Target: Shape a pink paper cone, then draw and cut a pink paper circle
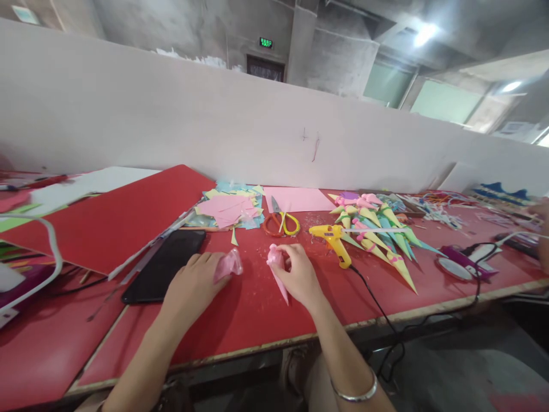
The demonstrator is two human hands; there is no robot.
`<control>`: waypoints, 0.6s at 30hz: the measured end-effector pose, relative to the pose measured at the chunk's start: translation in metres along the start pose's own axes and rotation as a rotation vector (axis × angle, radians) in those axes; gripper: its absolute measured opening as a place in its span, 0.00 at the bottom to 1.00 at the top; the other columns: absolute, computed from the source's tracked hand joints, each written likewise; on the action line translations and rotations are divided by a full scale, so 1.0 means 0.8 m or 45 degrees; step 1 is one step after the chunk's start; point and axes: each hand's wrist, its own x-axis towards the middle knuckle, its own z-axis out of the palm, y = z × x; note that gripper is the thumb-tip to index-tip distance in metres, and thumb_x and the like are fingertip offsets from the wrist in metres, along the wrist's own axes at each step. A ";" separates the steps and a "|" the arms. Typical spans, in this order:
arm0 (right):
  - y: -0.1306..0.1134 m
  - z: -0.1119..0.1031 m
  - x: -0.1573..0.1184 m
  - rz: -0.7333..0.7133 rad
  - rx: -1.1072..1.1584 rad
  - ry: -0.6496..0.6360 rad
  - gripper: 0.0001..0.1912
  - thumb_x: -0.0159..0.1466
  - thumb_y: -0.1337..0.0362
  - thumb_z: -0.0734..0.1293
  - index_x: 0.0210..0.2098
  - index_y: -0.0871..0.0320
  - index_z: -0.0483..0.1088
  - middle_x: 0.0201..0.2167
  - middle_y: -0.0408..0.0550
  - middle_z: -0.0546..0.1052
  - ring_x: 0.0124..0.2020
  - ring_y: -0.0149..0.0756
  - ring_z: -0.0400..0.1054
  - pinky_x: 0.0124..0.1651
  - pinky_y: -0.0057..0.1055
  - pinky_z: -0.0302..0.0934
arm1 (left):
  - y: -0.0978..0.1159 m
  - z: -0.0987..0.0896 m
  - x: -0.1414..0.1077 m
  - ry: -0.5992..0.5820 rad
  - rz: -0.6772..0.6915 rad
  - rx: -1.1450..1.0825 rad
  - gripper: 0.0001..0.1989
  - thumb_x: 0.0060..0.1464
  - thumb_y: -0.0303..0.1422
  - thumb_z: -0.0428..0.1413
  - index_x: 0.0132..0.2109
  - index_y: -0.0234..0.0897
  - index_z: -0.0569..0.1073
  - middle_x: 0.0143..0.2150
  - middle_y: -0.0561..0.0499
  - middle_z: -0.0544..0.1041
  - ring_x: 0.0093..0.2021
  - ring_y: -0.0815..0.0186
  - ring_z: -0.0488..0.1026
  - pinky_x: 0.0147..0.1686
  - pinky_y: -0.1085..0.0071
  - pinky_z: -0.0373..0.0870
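Note:
In the head view, my right hand [295, 272] pinches a small pink paper cone [281, 286] near its top, with the pointed end angled down toward the table's front edge. Pink clay-like lumps sit at the cone's wide end. My left hand [199, 277] has its fingers closed around a crumpled pink piece with a shiny, clear-looking part [229, 265]. A yellow glue gun [337, 240] lies to the right of my right hand. Scissors with red and yellow handles [290, 224] lie beyond my hands.
A black phone-like slab [165, 269] lies left of my left hand, near a large red sheet [115, 220]. Paper scraps [227, 209] are at the back. Several finished-looking cones [377, 229] lie right, near a black cable [373, 292]. Another person's hand [542, 212] shows far right.

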 end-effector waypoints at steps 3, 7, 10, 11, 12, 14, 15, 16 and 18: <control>-0.010 -0.003 0.000 -0.168 0.097 0.119 0.10 0.55 0.66 0.64 0.38 0.56 0.71 0.39 0.50 0.67 0.40 0.38 0.65 0.45 0.36 0.60 | 0.008 -0.006 0.005 0.006 0.090 -0.275 0.15 0.49 0.33 0.47 0.44 0.37 0.68 0.44 0.44 0.73 0.44 0.56 0.68 0.45 0.60 0.64; -0.027 -0.006 -0.003 -0.410 0.306 -0.012 0.07 0.58 0.68 0.63 0.34 0.54 0.72 0.36 0.47 0.68 0.40 0.34 0.65 0.45 0.32 0.59 | 0.024 -0.014 0.009 0.007 0.104 -0.575 0.17 0.49 0.32 0.48 0.47 0.37 0.66 0.46 0.45 0.71 0.48 0.60 0.67 0.48 0.64 0.63; -0.035 -0.003 -0.008 -0.427 0.330 -0.076 0.07 0.58 0.66 0.64 0.36 0.53 0.72 0.35 0.46 0.68 0.39 0.34 0.64 0.45 0.32 0.59 | 0.031 -0.014 0.010 0.024 0.106 -0.685 0.16 0.49 0.32 0.48 0.46 0.38 0.67 0.46 0.45 0.71 0.47 0.60 0.67 0.48 0.64 0.64; -0.036 -0.002 -0.009 -0.425 0.334 -0.062 0.07 0.58 0.66 0.64 0.36 0.53 0.72 0.35 0.45 0.68 0.38 0.34 0.64 0.45 0.32 0.59 | 0.032 -0.013 0.010 0.029 0.109 -0.708 0.15 0.49 0.33 0.48 0.46 0.38 0.67 0.45 0.45 0.71 0.47 0.60 0.67 0.48 0.64 0.64; -0.037 -0.001 -0.010 -0.424 0.341 -0.043 0.06 0.58 0.66 0.64 0.36 0.53 0.72 0.34 0.45 0.68 0.37 0.34 0.64 0.44 0.32 0.59 | 0.033 -0.012 0.010 0.029 0.116 -0.729 0.15 0.50 0.33 0.48 0.46 0.37 0.67 0.45 0.45 0.71 0.47 0.60 0.68 0.48 0.64 0.64; -0.039 0.001 -0.012 -0.436 0.357 -0.021 0.06 0.59 0.66 0.64 0.36 0.54 0.72 0.33 0.45 0.68 0.36 0.33 0.65 0.44 0.32 0.59 | 0.034 -0.011 0.010 0.018 0.143 -0.762 0.15 0.50 0.34 0.48 0.45 0.37 0.67 0.44 0.45 0.71 0.46 0.61 0.68 0.47 0.65 0.65; -0.039 0.002 -0.012 -0.446 0.361 -0.021 0.07 0.59 0.66 0.64 0.36 0.54 0.72 0.33 0.45 0.68 0.36 0.33 0.65 0.44 0.31 0.59 | 0.034 -0.011 0.010 0.008 0.157 -0.776 0.15 0.50 0.35 0.49 0.45 0.37 0.68 0.44 0.45 0.71 0.45 0.61 0.69 0.46 0.65 0.65; -0.040 0.002 -0.012 -0.453 0.360 -0.025 0.07 0.59 0.67 0.64 0.36 0.53 0.72 0.34 0.45 0.68 0.36 0.33 0.65 0.44 0.31 0.59 | 0.034 -0.010 0.010 -0.002 0.167 -0.787 0.15 0.50 0.34 0.49 0.45 0.37 0.68 0.44 0.45 0.71 0.45 0.61 0.69 0.46 0.66 0.66; -0.040 0.003 -0.012 -0.450 0.370 -0.027 0.08 0.59 0.68 0.63 0.36 0.54 0.72 0.34 0.46 0.68 0.36 0.33 0.65 0.44 0.31 0.59 | 0.035 -0.011 0.009 -0.025 0.171 -0.801 0.15 0.50 0.34 0.49 0.45 0.37 0.68 0.45 0.44 0.72 0.45 0.61 0.69 0.46 0.66 0.66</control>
